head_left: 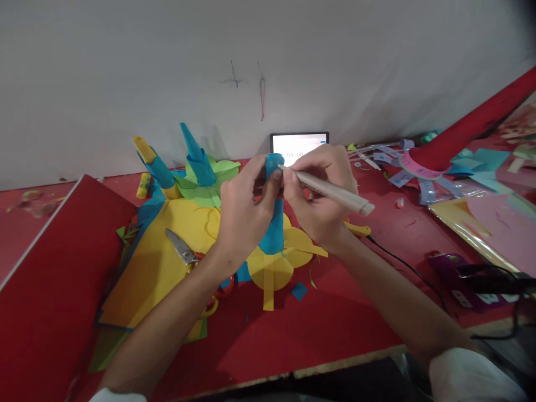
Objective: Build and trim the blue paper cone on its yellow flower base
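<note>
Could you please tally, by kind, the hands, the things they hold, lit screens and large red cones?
Hands: 2 (left hand, right hand)
Blue paper tube: 1
Pen: 1
Lit screen: 1
Red cone: 1
Total: 6

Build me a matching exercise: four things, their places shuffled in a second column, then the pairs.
1. Pen
2. Scissors
3. Lit screen
4. Blue tube on yellow flower

A. By the wall
B. Lying partly on yellow paper
C. In the left hand
D. In the right hand

Pairs: 1-D; 2-B; 3-A; 4-C
</note>
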A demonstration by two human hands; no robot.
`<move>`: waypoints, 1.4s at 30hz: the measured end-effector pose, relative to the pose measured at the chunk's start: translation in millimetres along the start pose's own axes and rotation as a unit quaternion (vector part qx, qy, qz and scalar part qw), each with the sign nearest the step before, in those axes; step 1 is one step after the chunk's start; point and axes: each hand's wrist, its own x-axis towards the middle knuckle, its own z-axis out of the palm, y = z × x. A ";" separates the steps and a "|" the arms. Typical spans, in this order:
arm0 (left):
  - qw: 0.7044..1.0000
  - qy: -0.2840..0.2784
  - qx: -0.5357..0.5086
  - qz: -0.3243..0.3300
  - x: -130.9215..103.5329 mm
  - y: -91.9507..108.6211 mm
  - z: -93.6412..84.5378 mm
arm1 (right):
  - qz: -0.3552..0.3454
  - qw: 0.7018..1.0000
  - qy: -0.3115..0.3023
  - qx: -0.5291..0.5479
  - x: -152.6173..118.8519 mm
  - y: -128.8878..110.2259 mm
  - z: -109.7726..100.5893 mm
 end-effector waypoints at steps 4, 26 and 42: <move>1.000 -0.007 -0.002 -0.003 -0.1 0.7 -0.5 | 0.023 1.000 0.002 -0.008 -2.7 1.1 0.7; 1.000 -0.016 -0.008 -0.002 0.2 4.8 -0.4 | 0.053 0.998 -0.004 0.027 -3.9 -0.1 1.0; 1.000 -0.022 0.002 -0.012 -0.2 4.0 0.1 | -0.006 1.000 -0.016 -0.009 1.5 -3.7 0.7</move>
